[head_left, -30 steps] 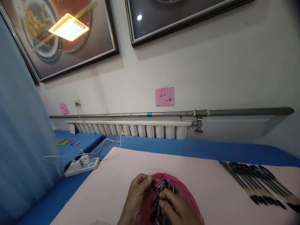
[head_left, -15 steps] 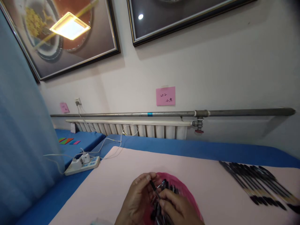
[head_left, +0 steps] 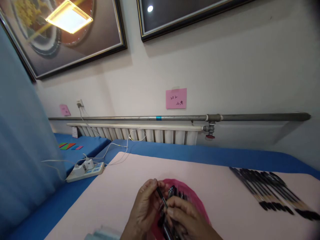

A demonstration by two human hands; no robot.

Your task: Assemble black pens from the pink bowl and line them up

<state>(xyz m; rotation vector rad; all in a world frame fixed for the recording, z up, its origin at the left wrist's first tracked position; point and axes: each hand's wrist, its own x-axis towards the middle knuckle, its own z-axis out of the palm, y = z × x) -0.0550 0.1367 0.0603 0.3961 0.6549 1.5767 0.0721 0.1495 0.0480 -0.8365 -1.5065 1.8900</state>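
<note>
My left hand (head_left: 145,205) is closed, its thumb and fingertips at the upper end of a slim black pen-like stick (head_left: 161,196). The stick slants down to my right hand (head_left: 183,213), which pinches its lower end. Its exact kind is too small to make out. Both hands are over a round pink basket (head_left: 198,203), whose near part they and the forearms hide. Inside the basket lie several dark, slim, shiny pieces (head_left: 167,230), some of them clear.
Several long black brushes (head_left: 262,186) with pale bands lie side by side at the right on the pink sheet (head_left: 225,200). A power strip (head_left: 86,171) with white plugs and cables sits on the blue surface at left. Crumpled pale blue material (head_left: 102,233) lies at the near edge.
The view has shifted slightly, and more of the pale blue material shows at the bottom. Both hands still hold the stick over the basket, at nearly the same slant.
</note>
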